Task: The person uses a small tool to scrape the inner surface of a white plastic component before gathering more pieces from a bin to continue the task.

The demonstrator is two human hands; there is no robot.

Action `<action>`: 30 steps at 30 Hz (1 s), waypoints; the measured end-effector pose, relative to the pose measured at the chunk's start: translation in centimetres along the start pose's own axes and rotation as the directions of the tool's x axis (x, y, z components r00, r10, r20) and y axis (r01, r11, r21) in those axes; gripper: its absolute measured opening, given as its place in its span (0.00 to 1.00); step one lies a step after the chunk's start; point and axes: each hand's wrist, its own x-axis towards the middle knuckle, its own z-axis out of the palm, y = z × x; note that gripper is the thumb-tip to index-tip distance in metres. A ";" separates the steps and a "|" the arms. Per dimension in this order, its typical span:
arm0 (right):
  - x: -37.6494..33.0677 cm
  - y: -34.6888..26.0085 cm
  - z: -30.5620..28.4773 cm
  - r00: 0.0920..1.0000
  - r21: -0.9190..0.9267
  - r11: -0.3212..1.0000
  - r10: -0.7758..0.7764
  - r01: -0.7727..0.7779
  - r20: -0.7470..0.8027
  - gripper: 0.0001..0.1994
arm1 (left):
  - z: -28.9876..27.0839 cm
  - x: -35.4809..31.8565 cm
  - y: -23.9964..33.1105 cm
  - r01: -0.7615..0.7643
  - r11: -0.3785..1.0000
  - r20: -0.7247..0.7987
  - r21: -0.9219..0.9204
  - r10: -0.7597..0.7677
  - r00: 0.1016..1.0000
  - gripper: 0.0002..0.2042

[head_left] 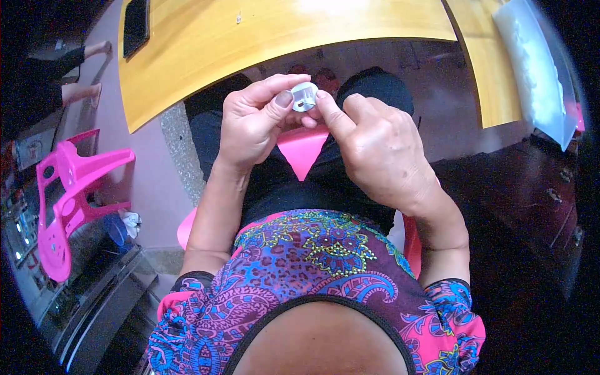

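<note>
The left hand (253, 122) and right hand (375, 150) together pinch a small round silvery metal disc (304, 97) between thumbs and fingertips. They hold it just below the near edge of the yellow wooden table (250, 37), above the person's lap.

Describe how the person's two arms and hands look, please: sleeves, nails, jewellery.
Both forearms are bare. Short sleeves end near the elbows, patterned in pink, blue and purple with dark trim. The left hand has a dark-painted thumbnail. The right hand shows no ring or watch.

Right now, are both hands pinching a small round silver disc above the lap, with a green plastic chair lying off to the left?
Not quite. The head view shows the plastic chair is pink, not green. The rest holds: the left hand and right hand both pinch the small round silver disc above the lap.
</note>
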 end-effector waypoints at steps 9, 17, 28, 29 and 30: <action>-0.3 -0.1 -0.1 0.989 -0.112 0.991 -0.055 0.070 0.137 0.21 | 0.4 0.1 -0.3 -0.038 0.972 0.032 0.230 0.031 0.999 0.11; -0.3 0.0 0.3 0.970 -0.177 0.967 -0.145 0.181 0.196 0.20 | 1.0 0.0 -0.8 -0.111 0.797 0.052 0.594 0.099 0.994 0.09; -0.4 0.8 -0.3 0.997 0.141 0.988 0.070 -0.066 -0.021 0.22 | -0.5 0.5 0.7 0.016 0.999 -0.059 -0.044 -0.019 0.998 0.12; -0.4 0.6 -0.3 0.998 0.146 0.988 0.059 -0.055 -0.022 0.22 | -0.4 0.5 0.8 0.004 0.999 -0.075 -0.032 -0.006 0.997 0.12; -0.4 0.5 -0.3 0.999 0.152 0.987 0.049 -0.045 -0.022 0.22 | -0.4 0.5 0.8 0.004 0.999 -0.073 -0.033 -0.006 0.997 0.12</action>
